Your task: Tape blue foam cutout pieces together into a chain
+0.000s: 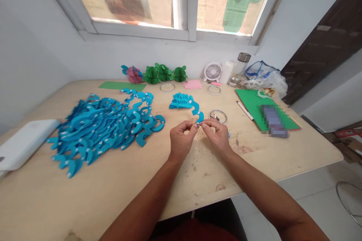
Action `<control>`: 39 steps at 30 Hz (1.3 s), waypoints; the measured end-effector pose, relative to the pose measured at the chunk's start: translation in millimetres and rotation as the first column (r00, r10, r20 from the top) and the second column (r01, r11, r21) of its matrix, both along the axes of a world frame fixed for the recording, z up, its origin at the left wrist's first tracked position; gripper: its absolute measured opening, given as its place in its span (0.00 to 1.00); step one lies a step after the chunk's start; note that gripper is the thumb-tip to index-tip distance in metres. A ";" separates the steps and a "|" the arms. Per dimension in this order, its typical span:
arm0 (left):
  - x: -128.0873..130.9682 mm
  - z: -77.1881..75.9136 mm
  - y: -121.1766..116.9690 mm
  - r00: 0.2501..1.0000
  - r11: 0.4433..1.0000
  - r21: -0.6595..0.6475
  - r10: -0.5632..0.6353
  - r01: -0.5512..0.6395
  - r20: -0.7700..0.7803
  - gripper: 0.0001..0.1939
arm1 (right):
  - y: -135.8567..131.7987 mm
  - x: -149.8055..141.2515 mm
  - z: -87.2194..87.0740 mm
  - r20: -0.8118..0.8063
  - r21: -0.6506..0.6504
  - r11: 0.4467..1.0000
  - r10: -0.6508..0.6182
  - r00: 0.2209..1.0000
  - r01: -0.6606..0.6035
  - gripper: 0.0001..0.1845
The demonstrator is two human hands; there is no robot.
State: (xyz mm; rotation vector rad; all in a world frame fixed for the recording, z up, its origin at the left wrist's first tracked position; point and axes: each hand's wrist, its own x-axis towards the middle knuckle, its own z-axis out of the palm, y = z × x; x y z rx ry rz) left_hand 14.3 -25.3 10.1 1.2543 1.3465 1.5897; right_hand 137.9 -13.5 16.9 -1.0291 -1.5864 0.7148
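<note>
In front of me, my left hand [182, 139] and my right hand [217, 133] meet fingertip to fingertip. Both pinch at the near end of a blue paper strip [199, 116] made of curved pieces. Small white patches dot the strip, and its far end runs into a folded, stacked blue paper bunch [181, 101]. My fingers partly cover the pinched end. Just beyond my right hand lies a thin ring [225, 116] that looks like a tape roll, with a small dark item inside it. To the left spreads a large heap of curved blue paper pieces [98, 124].
Paper pompoms [152, 75], a small white fan [212, 72] and a glass bottle [240, 69] line the wall. Two more rings [167, 87] lie nearer. At right are a pen [244, 110], green sheets [249, 101] and a pixelated item [273, 120]; a white box [28, 139] sits left.
</note>
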 end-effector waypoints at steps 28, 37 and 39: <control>1.7 4.1 2.0 0.980 0.990 -0.112 -0.065 0.087 0.190 0.10 | 7.0 3.6 -6.8 0.079 -0.137 0.989 -0.049 0.996 0.060 0.09; 1.8 5.2 4.0 0.939 0.985 -0.145 -0.039 0.093 0.341 0.18 | 1.4 3.1 -9.2 0.580 0.413 0.908 -0.322 0.748 0.071 0.08; 2.1 6.1 4.3 0.926 0.979 -0.180 -0.026 0.100 0.376 0.18 | -0.4 2.6 -7.6 0.630 0.454 0.890 -0.357 0.689 0.045 0.09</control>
